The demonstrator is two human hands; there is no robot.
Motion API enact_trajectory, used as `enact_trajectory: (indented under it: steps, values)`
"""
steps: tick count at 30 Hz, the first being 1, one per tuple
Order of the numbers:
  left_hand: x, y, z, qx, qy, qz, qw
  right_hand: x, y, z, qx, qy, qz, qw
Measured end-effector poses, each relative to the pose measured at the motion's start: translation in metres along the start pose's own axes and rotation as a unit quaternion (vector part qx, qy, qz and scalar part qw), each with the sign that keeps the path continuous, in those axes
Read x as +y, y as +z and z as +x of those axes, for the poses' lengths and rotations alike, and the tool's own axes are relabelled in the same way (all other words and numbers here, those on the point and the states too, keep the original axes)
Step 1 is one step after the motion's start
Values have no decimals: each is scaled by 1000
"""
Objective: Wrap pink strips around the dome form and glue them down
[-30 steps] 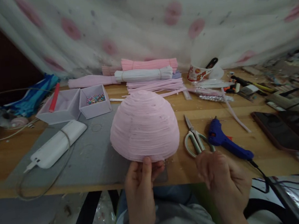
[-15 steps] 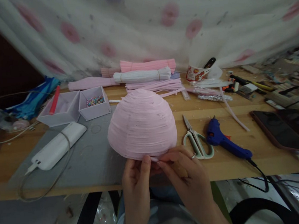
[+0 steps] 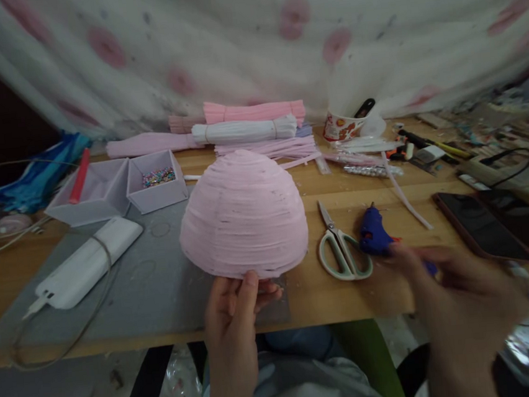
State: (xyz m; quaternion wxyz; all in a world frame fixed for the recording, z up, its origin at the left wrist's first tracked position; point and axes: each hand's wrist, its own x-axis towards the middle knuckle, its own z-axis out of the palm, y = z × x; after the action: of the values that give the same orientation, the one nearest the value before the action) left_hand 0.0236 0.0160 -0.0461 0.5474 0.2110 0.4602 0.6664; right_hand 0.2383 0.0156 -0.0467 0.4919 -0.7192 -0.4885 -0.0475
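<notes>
A pink dome (image 3: pixel 242 216), built from rows of fuzzy strips that look like pipe cleaners, is held up over the table's front edge. My left hand (image 3: pixel 235 313) grips its lower rim, thumb on the outside and fingers underneath. My right hand (image 3: pixel 462 304) is off the dome, over the handle of a blue hot glue gun (image 3: pixel 374 231); motion smears its fingers, and whether they have closed on the handle I cannot tell. Between dome and glue gun lie scissors (image 3: pixel 343 253) with pale green handles, points away from me.
Bundles of pipe cleaners (image 3: pixel 245 130) lie at the back. To the left are two white boxes (image 3: pixel 157 193), one with small beads, and a white power bank (image 3: pixel 88 262) with its cable on a grey mat (image 3: pixel 171 295). Phones (image 3: pixel 482 227) and clutter lie right.
My right hand has left the dome's rim and swung right to the glue gun. My left hand still holds the dome. The whole view has shifted slightly.
</notes>
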Motion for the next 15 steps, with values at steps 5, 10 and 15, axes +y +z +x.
enact_trajectory:
  steps: [5,10,15]
  values:
    - [2,2,2,5,-2,-9,1000,74,-20,43,-169,-91,-175,966]
    - [1,10,3,-2,2,-16,1000,94,-4,56,-257,-162,-198,932]
    - [-1,15,4,-24,16,-5,1000,91,-16,64,-263,-134,-210,932]
